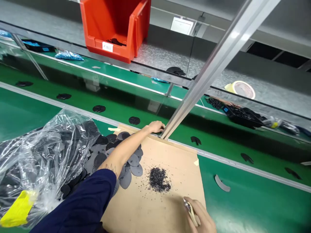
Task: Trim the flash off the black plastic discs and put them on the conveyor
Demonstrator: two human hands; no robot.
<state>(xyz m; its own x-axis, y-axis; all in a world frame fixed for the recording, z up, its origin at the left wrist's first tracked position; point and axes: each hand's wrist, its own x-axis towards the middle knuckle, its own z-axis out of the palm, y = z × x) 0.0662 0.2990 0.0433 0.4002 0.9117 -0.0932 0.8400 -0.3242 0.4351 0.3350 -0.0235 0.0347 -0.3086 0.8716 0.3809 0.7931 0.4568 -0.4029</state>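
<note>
My left hand (pixel 156 127) reaches over to the near edge of the conveyor, beside the foot of a metal post (pixel 194 87). Its fingers are curled downward, and whatever they hold is hidden. Low on the right, my right hand (pixel 202 216) is closed around small nippers (pixel 190 212) with pale handles and a metal head. Between the hands, a heap of tiny black bits (pixel 159 179) lies on a brown cardboard sheet (pixel 179 158). Flat dark round pieces (pixel 125 178) are piled under and beside my left forearm.
A clear plastic bag (pixel 55 145) of dark pieces fills the left side. On the green conveyor (pixel 155 118) lie several black parts (pixel 134 120). A curved grey piece (pixel 222 183) rests on the right. Overhead, a shelf carries a red bin (pixel 109 48) and a tape roll (pixel 243 89).
</note>
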